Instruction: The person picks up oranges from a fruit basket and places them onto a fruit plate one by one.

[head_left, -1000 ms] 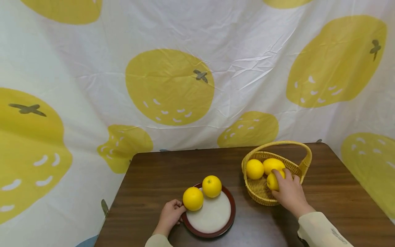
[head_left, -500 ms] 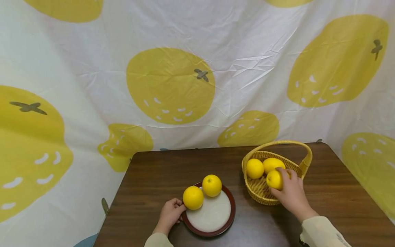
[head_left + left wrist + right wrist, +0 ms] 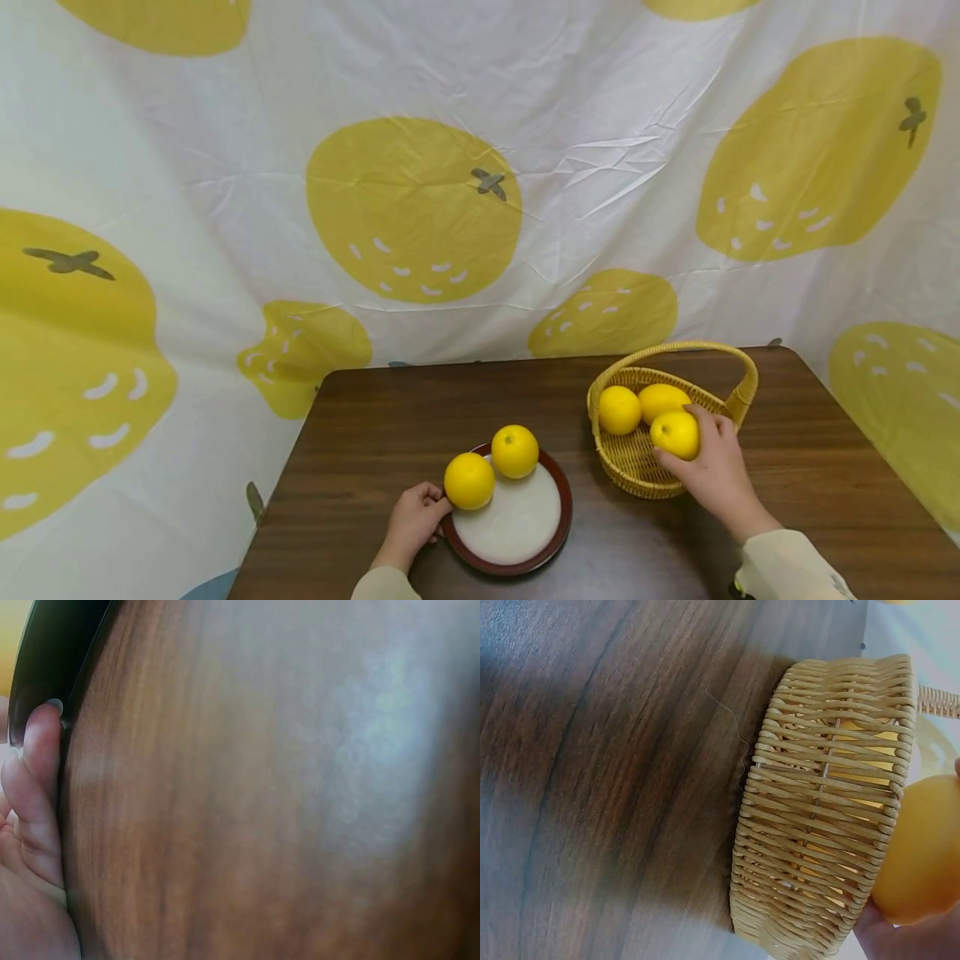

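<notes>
My right hand [image 3: 720, 475] grips a lemon [image 3: 675, 435], thumb below and fingers over its right side, at the front right of the wicker basket [image 3: 637, 479]. In the right wrist view, the lemon [image 3: 922, 855] is raised at the basket's rim [image 3: 896, 780]. Inside the basket lie a round yellow fruit [image 3: 619, 410] and another lemon [image 3: 663, 402]. With its thumb on the rim and fingers at the side, my left hand [image 3: 412, 521] pinches the left edge of a plate [image 3: 562, 533]. Two round yellow fruits, a nearer one [image 3: 469, 481] and a farther one [image 3: 515, 452], sit on the plate.
Everything stands on a dark wooden table [image 3: 420, 400]. The basket's tall handle [image 3: 690, 345] arches over its back. Behind the table hangs a white cloth [image 3: 570, 208] printed with large yellow fruits.
My right hand has lifted the lemon slightly from the basket's inside and turned it, so its tip now faces up and left. The left hand and plate have stayed put.
</notes>
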### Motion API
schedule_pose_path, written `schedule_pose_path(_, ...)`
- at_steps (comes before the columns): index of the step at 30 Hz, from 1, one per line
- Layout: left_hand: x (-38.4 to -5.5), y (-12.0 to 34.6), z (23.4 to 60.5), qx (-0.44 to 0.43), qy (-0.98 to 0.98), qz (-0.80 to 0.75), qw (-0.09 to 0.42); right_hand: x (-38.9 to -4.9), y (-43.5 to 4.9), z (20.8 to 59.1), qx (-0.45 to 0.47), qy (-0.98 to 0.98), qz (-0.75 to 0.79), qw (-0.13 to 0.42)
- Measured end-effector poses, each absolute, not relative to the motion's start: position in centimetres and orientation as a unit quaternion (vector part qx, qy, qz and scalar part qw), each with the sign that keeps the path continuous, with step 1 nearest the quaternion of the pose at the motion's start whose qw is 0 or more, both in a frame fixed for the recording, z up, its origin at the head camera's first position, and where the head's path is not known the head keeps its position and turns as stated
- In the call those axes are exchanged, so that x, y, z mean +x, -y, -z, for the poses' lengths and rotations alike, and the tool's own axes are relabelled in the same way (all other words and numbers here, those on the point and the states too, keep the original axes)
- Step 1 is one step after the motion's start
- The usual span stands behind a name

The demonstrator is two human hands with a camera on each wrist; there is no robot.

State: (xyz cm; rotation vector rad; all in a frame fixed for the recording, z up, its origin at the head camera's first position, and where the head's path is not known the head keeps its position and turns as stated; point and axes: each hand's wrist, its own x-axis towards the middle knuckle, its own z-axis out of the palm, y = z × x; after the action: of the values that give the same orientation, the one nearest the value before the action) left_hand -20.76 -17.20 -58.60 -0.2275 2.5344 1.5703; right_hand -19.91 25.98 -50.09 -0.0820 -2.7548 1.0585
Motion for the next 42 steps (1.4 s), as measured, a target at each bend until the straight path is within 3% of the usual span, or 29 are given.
schedule_pose_path(10,-20.9,17.3,58.6,-0.072,-0.847,-0.521,0.075,-19.6,-25.8,49.7,-0.044,0.929,-0.347,0.122)
schedule_pose_path(32,-20.8,17.2,58.7,-0.076,-0.848,-0.519,0.076,-19.1,-24.4,49.2,-0.028,0.937,-0.337,0.088)
schedule_pose_path(42,-21.0,17.3,58.9,-0.083,-0.849,-0.517,0.079,-18.9,-22.9,49.7,-0.013,0.933,-0.337,0.124)
